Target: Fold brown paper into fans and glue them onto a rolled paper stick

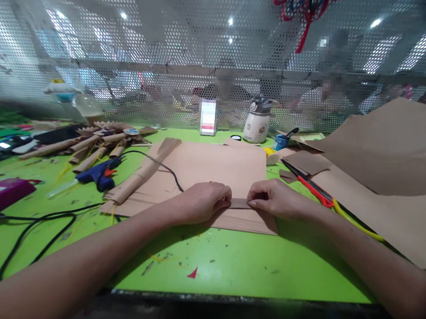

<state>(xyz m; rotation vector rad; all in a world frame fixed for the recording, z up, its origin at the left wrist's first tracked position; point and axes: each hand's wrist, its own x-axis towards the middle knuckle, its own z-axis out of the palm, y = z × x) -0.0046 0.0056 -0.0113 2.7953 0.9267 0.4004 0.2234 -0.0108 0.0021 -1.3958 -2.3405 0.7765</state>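
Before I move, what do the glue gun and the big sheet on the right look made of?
Glue gun: probably plastic, from its smooth moulded blue body.

Big sheet: likely kraft paper, matte brown, thin-edged and curling.

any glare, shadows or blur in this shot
Head view: small, bright lights behind the mesh; soft shadows on the table below the left arm and right arm; phone pixelated; top right corner dark.
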